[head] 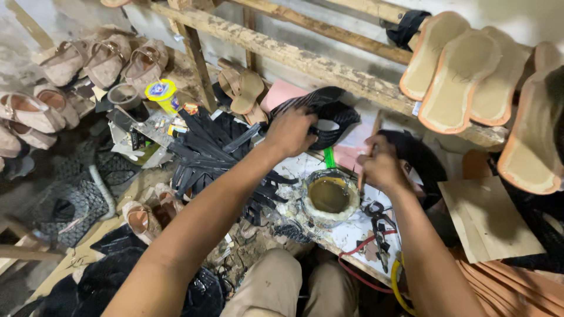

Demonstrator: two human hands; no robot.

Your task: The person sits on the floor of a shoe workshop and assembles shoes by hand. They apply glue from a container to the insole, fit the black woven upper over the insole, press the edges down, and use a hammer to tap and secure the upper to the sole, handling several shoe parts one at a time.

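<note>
My left hand grips a black shoe upper with a pale insole, held over the worktable. My right hand is closed around a thin stick or brush handle that points down beside an open tin of brownish glue. The tin's rim is crusted with dried glue. A pile of black straps lies left of my left hand. My knees show at the bottom.
Tan insoles lean on a wooden beam at upper right. Finished sandals sit at upper left. Pliers lie on the messy white board. Cardboard sheet at right; a yellow-lidded can behind the straps.
</note>
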